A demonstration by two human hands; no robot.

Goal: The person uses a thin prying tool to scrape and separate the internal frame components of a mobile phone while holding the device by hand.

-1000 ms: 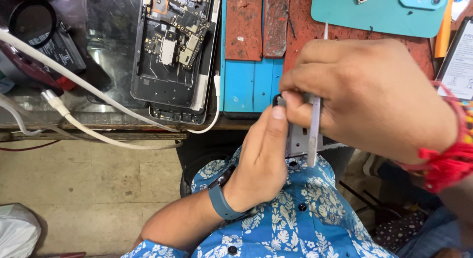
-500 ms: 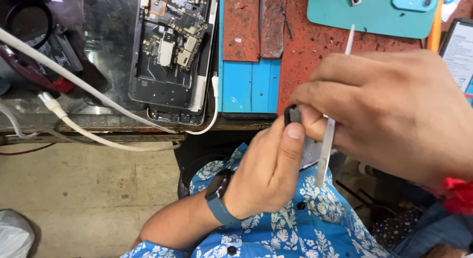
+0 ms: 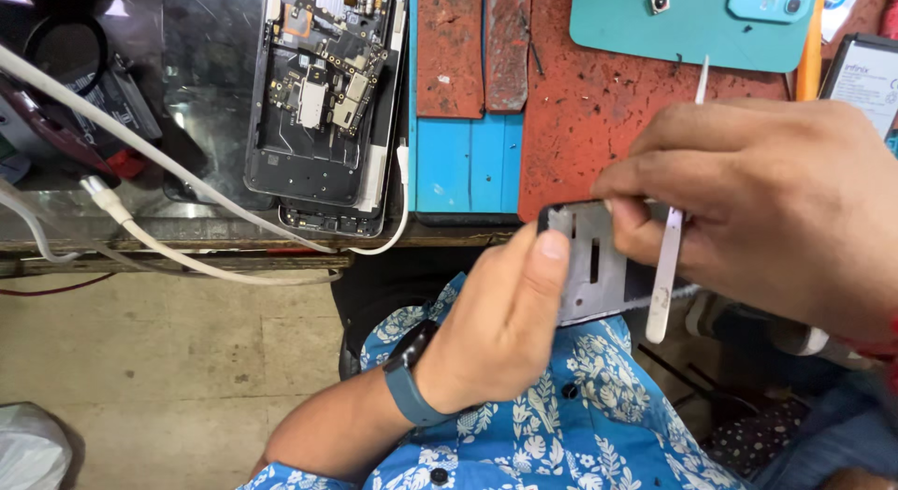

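My left hand [image 3: 500,326] grips a small grey metal phone part [image 3: 594,266] from below, thumb against its left edge. My right hand [image 3: 767,195] pinches the top of the same part and also holds white tweezers [image 3: 672,237] that run upright between its fingers. Both hands hover just in front of the bench edge, above my blue floral shirt [image 3: 580,425]. A blue watch band [image 3: 407,387] sits on my left wrist. An opened phone [image 3: 323,107] with its circuit boards bare lies on the bench to the upper left.
A worn red mat [image 3: 599,107] and blue strip [image 3: 468,163] cover the bench. A teal mat [image 3: 683,27] at the back carries a small camera part and a teal phone back. White cables [image 3: 178,237] cross the left side. A yellow tool [image 3: 809,41] stands at right.
The hands have shifted slightly right and lowered. The grey metal part, mostly hidden between the fingers before, is now turned flat towards me and plainly visible.
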